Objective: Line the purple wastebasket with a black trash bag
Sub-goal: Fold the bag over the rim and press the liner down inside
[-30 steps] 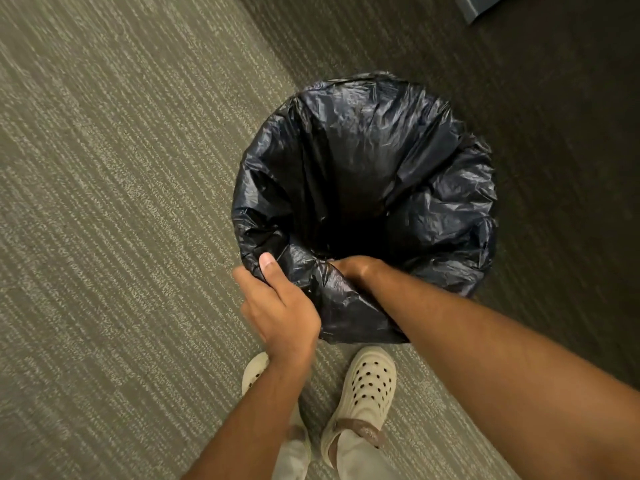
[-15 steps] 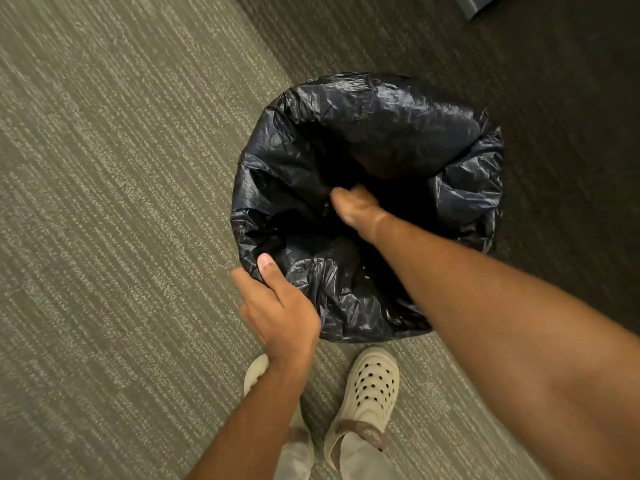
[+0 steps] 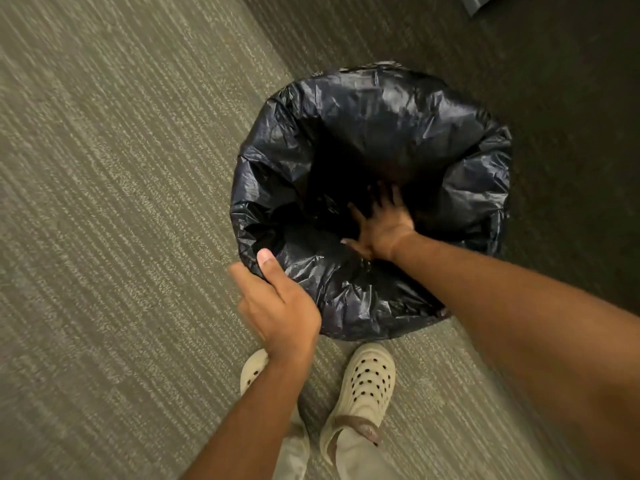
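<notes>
A black trash bag (image 3: 398, 126) is spread over a round wastebasket standing on the carpet; the bag drapes over the rim and hides the basket's purple sides completely. My left hand (image 3: 277, 306) grips the bag at the near-left rim, thumb on the inside and fingers outside. Inside the opening, my right hand (image 3: 381, 226) has its fingers spread and pressed against the plastic. The bottom of the bag is dark and I cannot make it out.
Grey striped carpet (image 3: 121, 202) lies to the left; darker carpet (image 3: 554, 116) lies to the right and behind. My two cream clogs (image 3: 367, 379) stand right against the basket's near side. A grey object's corner (image 3: 481, 3) shows at the top right.
My right hand left the near rim, went down into the bag and spread its fingers. The collapsed far side of the bag has opened out. My left hand kept its grip.
</notes>
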`<state>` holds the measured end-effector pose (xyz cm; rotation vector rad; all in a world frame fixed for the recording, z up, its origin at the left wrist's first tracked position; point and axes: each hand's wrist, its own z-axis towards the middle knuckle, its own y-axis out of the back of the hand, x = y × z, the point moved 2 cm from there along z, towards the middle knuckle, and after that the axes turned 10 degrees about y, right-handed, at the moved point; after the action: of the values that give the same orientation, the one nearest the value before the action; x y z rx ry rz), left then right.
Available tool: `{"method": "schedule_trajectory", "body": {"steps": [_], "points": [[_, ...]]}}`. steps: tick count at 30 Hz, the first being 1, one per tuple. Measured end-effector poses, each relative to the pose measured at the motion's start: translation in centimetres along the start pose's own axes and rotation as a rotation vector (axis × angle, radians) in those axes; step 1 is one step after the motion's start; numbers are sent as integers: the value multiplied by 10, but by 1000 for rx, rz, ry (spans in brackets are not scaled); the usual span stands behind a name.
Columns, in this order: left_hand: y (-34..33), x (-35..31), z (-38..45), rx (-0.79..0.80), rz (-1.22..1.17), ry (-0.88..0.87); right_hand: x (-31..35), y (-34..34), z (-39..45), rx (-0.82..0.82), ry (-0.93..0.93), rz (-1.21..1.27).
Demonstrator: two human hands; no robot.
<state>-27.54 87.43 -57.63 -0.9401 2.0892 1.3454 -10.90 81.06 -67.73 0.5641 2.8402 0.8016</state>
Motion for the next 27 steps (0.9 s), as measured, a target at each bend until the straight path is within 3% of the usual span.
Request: {"method": "schedule_trajectory", "body": {"steps": [2,4,9,11,15,19,20,24,27], "points": [[1,-1,-1,-12,14,7,-15,-12,-4,136,-2,-104],[1,-1,-1,-11,22,5,-17,-8,-8,113,4,-59],[0,3,1,-2,40,1,-6,43,-30,-445,-53,485],[1,4,2,8,40,19,-7,56,-52,-637,-93,451],[1,4,0,25,34,50,-14,62,-84,-714,-71,425],[2,2,-1,28,31,42,-26,96,-108,-1297,-131,485],[2,1,-1,31,29,37,-30,104,-108,-1350,-127,452],[1,1,-3,22,11,31,-38,124,-80,-1095,-81,245],[0,0,-2,25,17,13,-47,142,-60,-1058,-9,201]]}}
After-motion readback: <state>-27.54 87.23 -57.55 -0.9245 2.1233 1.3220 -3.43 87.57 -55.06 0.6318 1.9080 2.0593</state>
